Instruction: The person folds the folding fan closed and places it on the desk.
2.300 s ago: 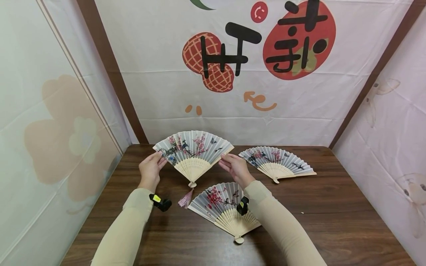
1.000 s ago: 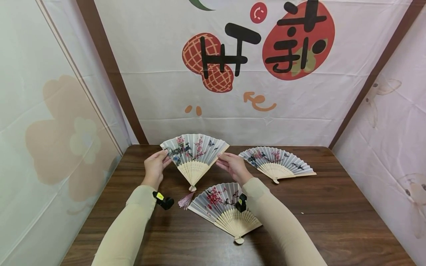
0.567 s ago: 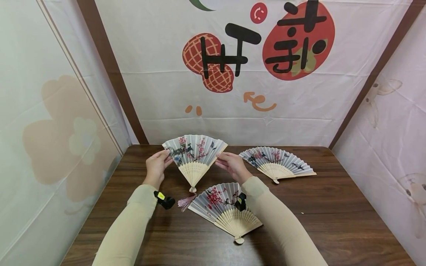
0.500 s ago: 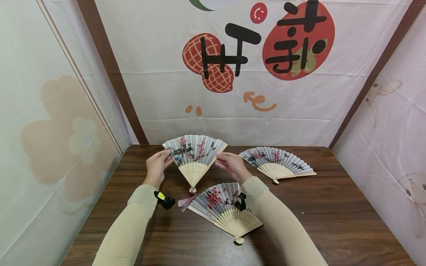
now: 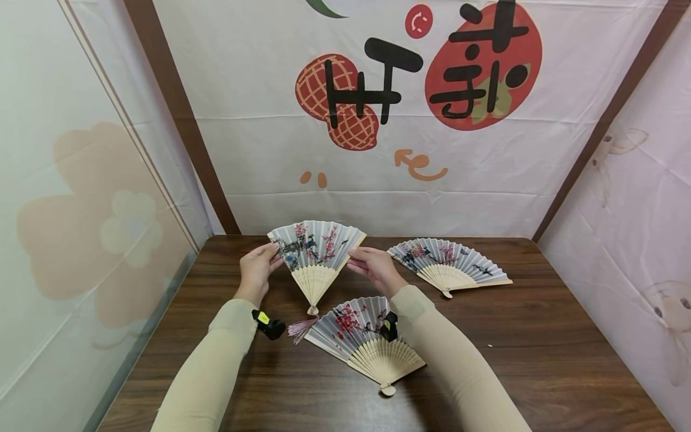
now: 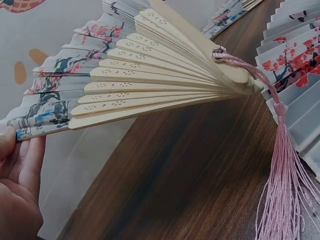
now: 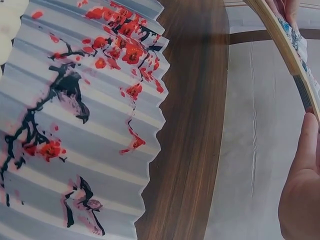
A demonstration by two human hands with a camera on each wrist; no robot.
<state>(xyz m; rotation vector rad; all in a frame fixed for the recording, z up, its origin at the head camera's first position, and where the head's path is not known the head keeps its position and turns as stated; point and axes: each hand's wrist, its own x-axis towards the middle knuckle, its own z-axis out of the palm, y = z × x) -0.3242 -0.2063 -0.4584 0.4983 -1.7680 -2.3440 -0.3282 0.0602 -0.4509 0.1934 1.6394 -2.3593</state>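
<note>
A folding fan (image 5: 314,243) with pink blossoms on pale cloth and cream ribs is held partly spread between both hands. My left hand (image 5: 255,270) pinches its left outer edge, thumb in front in the left wrist view. At the opposite edge, my right hand (image 5: 379,267) pinches the guard stick. The ribs meet at a pivot pointing down toward me, where a pink tassel (image 6: 284,185) hangs by a cord. Just in front lies a second spread fan (image 5: 353,324) with red blossoms, partly hidden by the right wrist camera; the tassel overlaps its left corner.
Farther right on the brown wooden table (image 5: 540,348), a third spread fan (image 5: 449,264) lies near the back edge. Printed cloth walls (image 5: 259,156) enclose the table at the back and both sides. A tiny white speck sits right of the right forearm.
My hands have drawn closer together, the left moving right and the right slightly left. The held fan's arc has narrowed and its pivot has come down a little. The other fans stay put.
</note>
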